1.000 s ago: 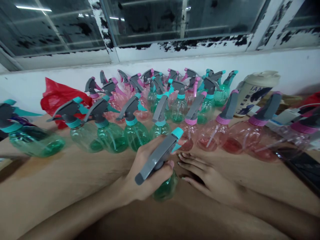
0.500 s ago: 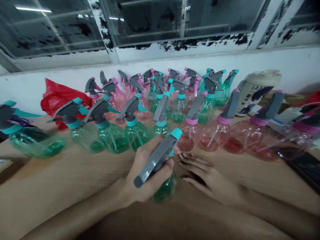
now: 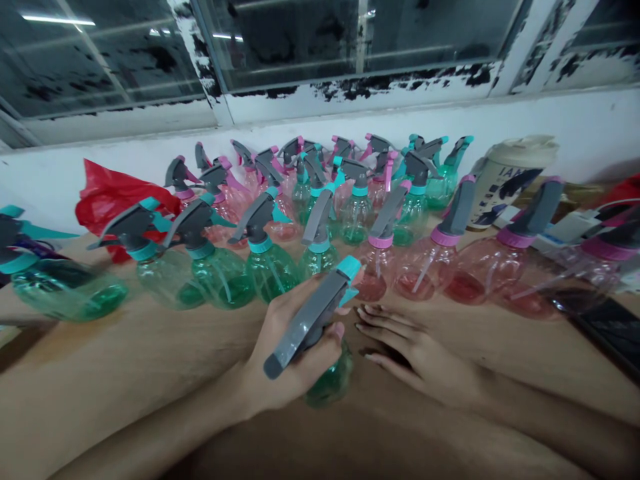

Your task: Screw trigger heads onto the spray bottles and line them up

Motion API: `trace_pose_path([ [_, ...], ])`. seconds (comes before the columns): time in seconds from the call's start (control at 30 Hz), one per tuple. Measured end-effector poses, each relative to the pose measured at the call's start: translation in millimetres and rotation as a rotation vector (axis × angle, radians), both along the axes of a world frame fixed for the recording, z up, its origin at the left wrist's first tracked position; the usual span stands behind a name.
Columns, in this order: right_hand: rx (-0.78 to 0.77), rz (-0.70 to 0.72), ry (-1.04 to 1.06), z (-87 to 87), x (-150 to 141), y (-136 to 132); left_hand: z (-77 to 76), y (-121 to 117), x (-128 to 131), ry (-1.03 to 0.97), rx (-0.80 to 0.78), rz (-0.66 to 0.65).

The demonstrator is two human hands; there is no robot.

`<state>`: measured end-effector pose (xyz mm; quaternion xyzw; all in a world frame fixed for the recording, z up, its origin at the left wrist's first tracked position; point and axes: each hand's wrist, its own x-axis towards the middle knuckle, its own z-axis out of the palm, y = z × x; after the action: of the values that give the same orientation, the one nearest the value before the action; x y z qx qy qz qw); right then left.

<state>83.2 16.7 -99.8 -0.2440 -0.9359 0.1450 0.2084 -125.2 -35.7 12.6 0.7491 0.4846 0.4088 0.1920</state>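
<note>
In the middle of the head view, my left hand [image 3: 290, 353] is wrapped round the neck of a green spray bottle [image 3: 331, 380] with a grey trigger head and a turquoise nozzle. The nozzle points away to the upper right, and my fingers hide the collar. To the right of that bottle, my right hand [image 3: 407, 343] lies on the table with its fingers stretched out, holding nothing. Just beyond my hands stands a front row of spray bottles: green ones [image 3: 273, 270] on the left and pink ones [image 3: 425, 267] on the right, each with some liquid inside.
Behind the front row, several more pink and green spray bottles [image 3: 355, 217] stand against the white wall [image 3: 125, 143]. A red plastic bag [image 3: 113, 200] lies at the left. On the right are a pale tumbler [image 3: 510, 180] and a dark phone-like slab [image 3: 613, 333] on the wooden table [image 3: 165, 360].
The whole view has shifted slightly. My left hand keeps its grip on the green spray bottle, whose head appears tilted a little differently. My right hand stays in place.
</note>
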Motion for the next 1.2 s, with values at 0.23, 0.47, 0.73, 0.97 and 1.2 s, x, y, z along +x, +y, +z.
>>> trace_pose_path([
  [0.23,-0.012,0.015,0.0,0.8,-0.1,0.8,-0.5,1.2,-1.3,-0.028,-0.032,-0.039],
  [0.47,-0.016,0.007,-0.012,-0.6,0.5,0.5,3.3,0.8,-1.5,0.056,-0.025,-0.024],
  [0.73,0.006,0.013,-0.006,-2.2,0.5,0.4,-0.5,2.3,-4.0,0.104,0.009,-0.06],
  [0.97,0.021,0.007,0.0,-1.9,-0.2,0.6,2.2,5.0,-3.6,0.129,0.075,-0.101],
  [1.2,0.025,0.004,0.018,0.5,-0.4,-0.3,3.3,7.7,-5.1,-0.025,0.034,-0.187],
])
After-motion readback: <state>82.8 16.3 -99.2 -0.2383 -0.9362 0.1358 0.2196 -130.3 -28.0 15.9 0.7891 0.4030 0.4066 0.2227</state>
